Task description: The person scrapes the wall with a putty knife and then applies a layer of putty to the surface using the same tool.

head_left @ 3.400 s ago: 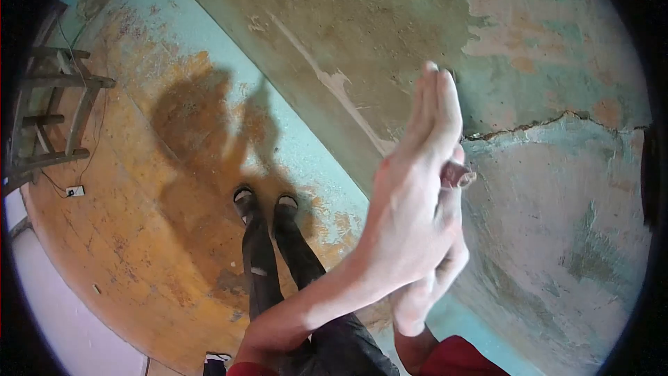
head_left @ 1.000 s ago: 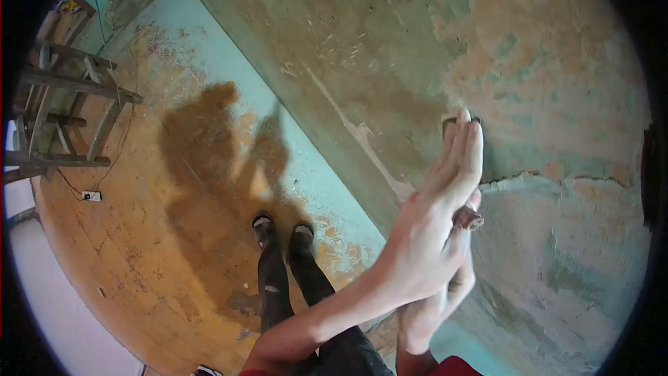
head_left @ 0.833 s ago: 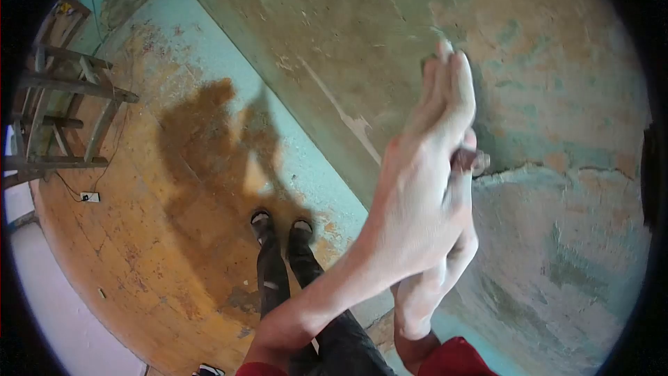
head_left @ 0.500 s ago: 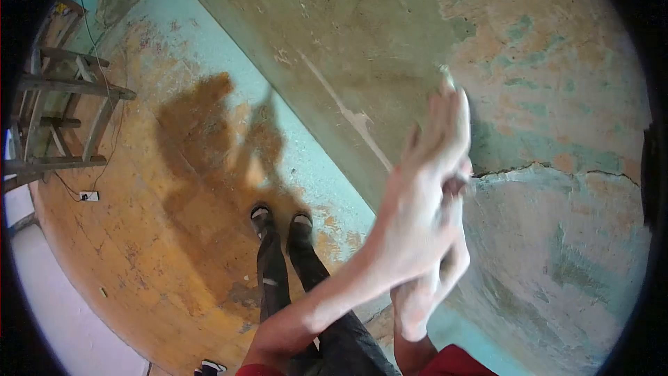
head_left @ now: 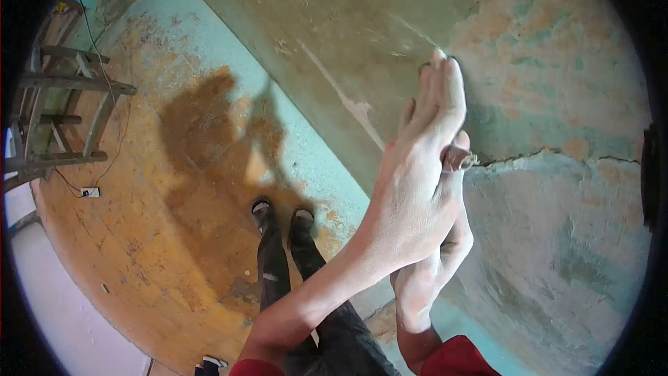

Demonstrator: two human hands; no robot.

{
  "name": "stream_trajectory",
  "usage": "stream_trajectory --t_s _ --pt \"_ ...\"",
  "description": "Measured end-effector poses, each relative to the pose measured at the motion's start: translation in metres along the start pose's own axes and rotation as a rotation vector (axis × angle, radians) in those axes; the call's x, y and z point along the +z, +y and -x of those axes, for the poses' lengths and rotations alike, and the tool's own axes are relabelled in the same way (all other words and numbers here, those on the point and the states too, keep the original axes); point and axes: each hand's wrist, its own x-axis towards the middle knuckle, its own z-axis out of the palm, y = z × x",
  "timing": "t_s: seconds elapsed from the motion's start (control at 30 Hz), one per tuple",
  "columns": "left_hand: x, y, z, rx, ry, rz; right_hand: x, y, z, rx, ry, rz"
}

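Note:
My left hand (head_left: 417,174) is in front, its fingers stretched long and pressed together, tips against the wall (head_left: 543,104). Behind it, my right hand (head_left: 438,257) is mostly covered, its fingers largely hidden. Between the two hands pokes out the brown rounded end of a tool (head_left: 457,159), with a small pale ragged bit at its tip. Both hands appear closed around this tool; the rest of it is hidden, so its kind does not show. Thin fresh-looking pale scratch lines run up and left from the fingertips on the green-brown wall surface.
A jagged crack (head_left: 550,153) crosses the wall right of the hands. Worn wooden trestles (head_left: 76,83) stand at the left, with a cable and a white socket block (head_left: 90,192) on the orange-stained floor (head_left: 139,251). My sandalled feet (head_left: 261,207) stand near the wall's base.
Both hands have shifted slightly up and left along the wall, still together. They are sharper now, and pale scratch lines show beyond the fingertips.

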Motion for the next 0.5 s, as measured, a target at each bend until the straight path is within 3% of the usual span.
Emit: stream_trajectory --t_s 0.07,0.1,0.13,0.2,0.23,0.3,0.37,0.4,0.47,0.5 --pt "0.010 0.012 0.019 -0.209 -0.090 0.326 -0.004 0.009 0.022 0.012 0.163 0.010" --pt "0.008 0.010 0.013 -0.194 -0.078 0.319 -0.001 0.007 0.020 -0.002 0.234 0.008" --pt "0.006 0.008 0.008 -0.201 -0.048 0.371 0.006 0.004 0.021 -0.003 0.276 -0.233" --pt "0.010 0.004 0.001 -0.227 -0.010 0.495 -0.015 0.010 -0.003 -0.080 0.004 0.084" --pt "-0.001 0.007 -0.005 -0.228 0.003 0.335 -0.001 0.003 -0.008 0.024 0.043 -0.076" --pt "0.008 0.000 0.011 -0.127 -0.016 0.295 -0.004 0.012 0.012 0.011 0.031 -0.052" --pt "0.033 0.002 0.040 -0.095 -0.051 0.205 -0.010 0.013 0.028 0.012 0.211 -0.024" --pt "0.032 0.003 0.037 -0.090 -0.059 0.194 -0.003 0.004 0.023 -0.008 0.247 -0.170" --pt "0.021 -0.008 0.018 -0.154 -0.015 0.385 -0.015 0.006 0.010 0.064 0.060 0.000" --pt "0.013 -0.017 0.007 -0.047 0.017 0.227 0.001 0.007 0.003 0.014 0.105 -0.086"
